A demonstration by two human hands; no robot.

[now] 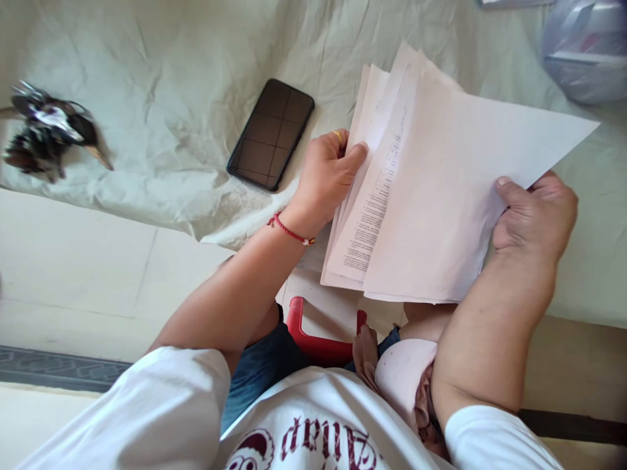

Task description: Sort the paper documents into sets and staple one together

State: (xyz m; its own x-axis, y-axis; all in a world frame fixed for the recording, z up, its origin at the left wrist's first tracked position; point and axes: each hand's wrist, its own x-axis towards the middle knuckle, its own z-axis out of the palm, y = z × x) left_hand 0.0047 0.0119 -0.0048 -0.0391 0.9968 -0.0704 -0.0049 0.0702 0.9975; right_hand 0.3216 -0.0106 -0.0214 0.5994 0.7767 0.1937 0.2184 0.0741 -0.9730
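Observation:
A fanned stack of paper sheets [435,183] is held up between my two hands over the near edge of the cloth-covered surface. My left hand [328,173] grips the stack's left side, thumb on top; it wears a yellow ring, with a red bracelet at the wrist. My right hand [536,212] pinches the right side of the sheets, thumb on top and fingers behind. The front sheet is blank on the side facing me. Printed text shows on a sheet beneath it, too small to read.
A dark smartphone [272,134] lies left of the papers on the pale crinkled cloth [171,85]. A bunch of keys [51,130] rests at the far left. A translucent plastic bag or container [588,52] stands at the upper right. Something red [318,343] shows between my legs.

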